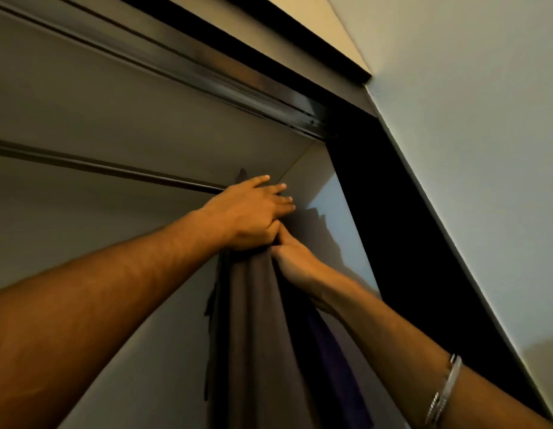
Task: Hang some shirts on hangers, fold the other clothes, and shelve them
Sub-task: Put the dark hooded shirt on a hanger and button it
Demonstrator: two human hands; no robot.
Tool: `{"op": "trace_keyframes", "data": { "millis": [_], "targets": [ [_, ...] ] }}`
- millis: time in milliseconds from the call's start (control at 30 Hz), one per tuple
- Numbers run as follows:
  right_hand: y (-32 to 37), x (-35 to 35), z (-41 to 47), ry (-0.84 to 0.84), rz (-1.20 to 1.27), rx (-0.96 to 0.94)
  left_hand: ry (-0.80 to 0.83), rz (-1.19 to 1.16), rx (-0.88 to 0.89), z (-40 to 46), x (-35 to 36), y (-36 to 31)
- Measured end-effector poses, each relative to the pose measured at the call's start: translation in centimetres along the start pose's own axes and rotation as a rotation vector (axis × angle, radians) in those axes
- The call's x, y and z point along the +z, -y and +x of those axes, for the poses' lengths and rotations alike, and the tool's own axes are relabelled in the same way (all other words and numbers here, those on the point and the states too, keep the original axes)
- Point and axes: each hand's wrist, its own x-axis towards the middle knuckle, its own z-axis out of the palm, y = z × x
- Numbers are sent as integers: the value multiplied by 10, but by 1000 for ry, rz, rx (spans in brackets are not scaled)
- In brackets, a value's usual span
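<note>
Head view: two bare arms are stretched up into a closet, seen from below. The left hand (252,209) is seen in the middle of the frame. Its four fingers (278,188) are held straight and laid flat over the top of a brown shirt (256,320), while the thumb side is tucked down into the cloth. So the left hand is laid on the shirt with its fingers stretched out, not clenched. The right hand (295,258) is placed just under it and a little to the right, touching it. Its fingers are curled in and a fold at the top of the brown shirt is pinched by them.

The brown shirt is hung down from the two hands to the bottom middle of the frame. A dark rail (114,168) is seen running from the left edge to the hands, and the shirt's top is right at its end. The hanger cannot be made out. A purple cloth (340,366) is seen just to the right of the brown shirt, partly hidden by the right arm. A silver bracelet (443,394) is worn on the right wrist, at the lower right. A dark door frame (392,212) is crossed from the top middle to the lower right, with a pale wall (470,119) beside it.
</note>
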Motion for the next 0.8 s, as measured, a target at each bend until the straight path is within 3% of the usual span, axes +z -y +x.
{"op": "trace_keyframes", "data": {
  "millis": [133, 233, 400, 567, 667, 800],
  "targets": [
    [-35, -20, 3, -353, 212, -34, 151, 254, 46, 1, 6, -2],
    [-60, -31, 31, -495, 33, 42, 174, 348, 25, -5, 6, -2],
    [-65, -25, 81, -258, 44, 118, 221, 502, 22, -11, 7, -1],
    [-64, 5, 117, 41, 87, 47, 213, 526, 26, -21, 2, 5],
    [-55, 26, 122, 75, 103, -17, 269, 529, -8, -31, -3, 12],
    [-56, 50, 134, 51, 226, -28, 226, 539, -6, -49, -10, 22]
  ]
}}
